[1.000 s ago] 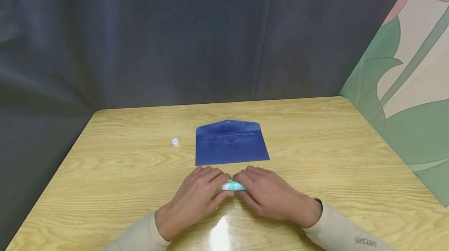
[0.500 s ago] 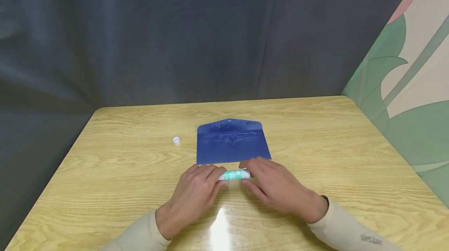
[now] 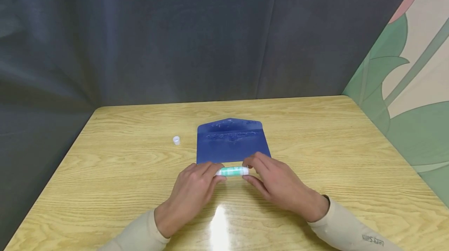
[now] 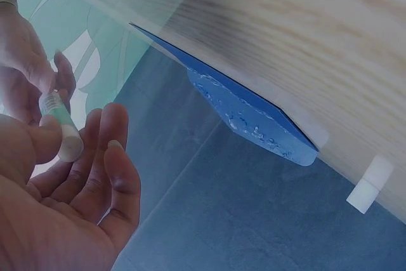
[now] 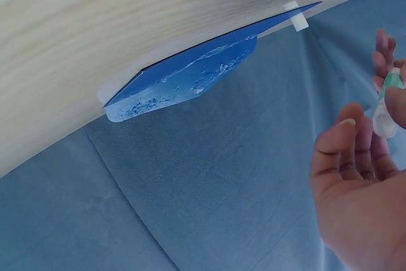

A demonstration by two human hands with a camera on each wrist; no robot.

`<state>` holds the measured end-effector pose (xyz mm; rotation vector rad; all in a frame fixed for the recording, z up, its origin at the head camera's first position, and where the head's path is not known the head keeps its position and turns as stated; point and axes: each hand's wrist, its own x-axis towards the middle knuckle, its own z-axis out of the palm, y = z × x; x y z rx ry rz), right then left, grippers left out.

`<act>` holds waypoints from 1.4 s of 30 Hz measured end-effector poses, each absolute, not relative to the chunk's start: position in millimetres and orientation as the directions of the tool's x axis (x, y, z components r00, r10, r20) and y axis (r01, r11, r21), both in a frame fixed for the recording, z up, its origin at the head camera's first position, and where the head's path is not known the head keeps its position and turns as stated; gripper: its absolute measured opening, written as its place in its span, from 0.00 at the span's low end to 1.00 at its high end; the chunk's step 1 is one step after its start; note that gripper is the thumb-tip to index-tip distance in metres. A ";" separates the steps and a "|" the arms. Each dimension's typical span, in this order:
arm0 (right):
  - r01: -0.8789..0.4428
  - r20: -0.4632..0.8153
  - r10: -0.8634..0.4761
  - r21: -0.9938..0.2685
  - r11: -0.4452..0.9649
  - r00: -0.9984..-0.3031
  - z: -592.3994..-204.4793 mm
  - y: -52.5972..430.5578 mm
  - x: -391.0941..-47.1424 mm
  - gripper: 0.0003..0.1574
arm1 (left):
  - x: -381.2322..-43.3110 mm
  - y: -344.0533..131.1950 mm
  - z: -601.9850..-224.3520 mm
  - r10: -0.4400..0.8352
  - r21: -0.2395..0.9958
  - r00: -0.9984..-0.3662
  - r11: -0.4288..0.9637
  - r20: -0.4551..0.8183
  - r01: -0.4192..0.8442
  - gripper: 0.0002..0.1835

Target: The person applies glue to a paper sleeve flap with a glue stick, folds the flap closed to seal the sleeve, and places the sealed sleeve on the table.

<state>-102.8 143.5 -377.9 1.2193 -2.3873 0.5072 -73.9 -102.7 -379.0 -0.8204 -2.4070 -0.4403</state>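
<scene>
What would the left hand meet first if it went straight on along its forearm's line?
Beyond the white-green tube it grips, the left hand would probably reach the blue envelope first; the hand's height above the table is unclear, so it might pass over.

Envelope point(image 3: 231, 149): blue paper look, matt, smooth body; flap point(image 4: 219, 93) and the strip below it carry rough, lumpy, wet-shiny smears point(image 5: 200, 87). Tube point(image 3: 231, 171) in front of envelope: smooth, plastic-looking, slight gloss. Cap point(image 3: 176, 140) left of envelope: smooth white plastic by the look. Tabletop point(image 3: 122, 157) under envelope: wood grain, polished, mirror-like glare toward the near edge. Backdrop point(image 3: 189, 40) behind envelope: creased sheet, cloth-like, low sheen. Sleeves point(image 3: 345, 221), nearer than envelope: matt cloth.
</scene>
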 end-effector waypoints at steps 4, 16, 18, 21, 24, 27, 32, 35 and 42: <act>-0.828 0.534 -0.666 -0.125 0.547 -0.520 -375.9 143.5 -102.4 0.15 | -74.0 -103.1 -379.3 0.462 0.128 -0.663 0.757 0.589 0.640 0.10; -0.831 0.579 -0.654 -0.075 0.551 -0.486 -375.7 143.4 -104.2 0.19 | -77.0 -103.4 -376.7 0.459 0.205 -0.668 0.714 0.586 0.670 0.11; -0.828 0.591 -0.652 -0.049 0.558 -0.475 -376.5 143.0 -104.6 0.20 | -77.5 -103.2 -376.0 0.456 0.221 -0.666 0.702 0.591 0.677 0.11; -0.820 0.599 -0.652 -0.016 0.571 -0.465 -378.0 142.3 -104.8 0.22 | -77.6 -103.3 -375.8 0.454 0.231 -0.658 0.690 0.600 0.686 0.11; -0.810 0.595 -0.654 0.008 0.587 -0.468 -379.0 141.3 -104.2 0.23 | -77.4 -103.4 -376.1 0.454 0.228 -0.648 0.683 0.611 0.694 0.11; -0.801 0.583 -0.657 0.018 0.599 -0.478 -379.4 140.8 -103.4 0.24 | -77.2 -103.5 -375.7 0.453 0.233 -0.645 0.677 0.616 0.698 0.11; -0.800 0.566 -0.666 0.020 0.600 -0.486 -380.5 141.1 -103.0 0.26 | -77.5 -104.3 -375.0 0.451 0.261 -0.653 0.663 0.609 0.702 0.11; -0.807 0.549 -0.673 -0.005 0.590 -0.495 -381.4 141.5 -103.1 0.26 | -77.9 -104.8 -374.9 0.451 0.271 -0.649 0.651 0.612 0.709 0.11; -0.809 0.467 -0.690 -0.106 0.577 -0.553 -381.3 142.4 -101.5 0.16 | -79.0 -105.7 -376.3 0.450 0.263 -0.618 0.629 0.645 0.732 0.11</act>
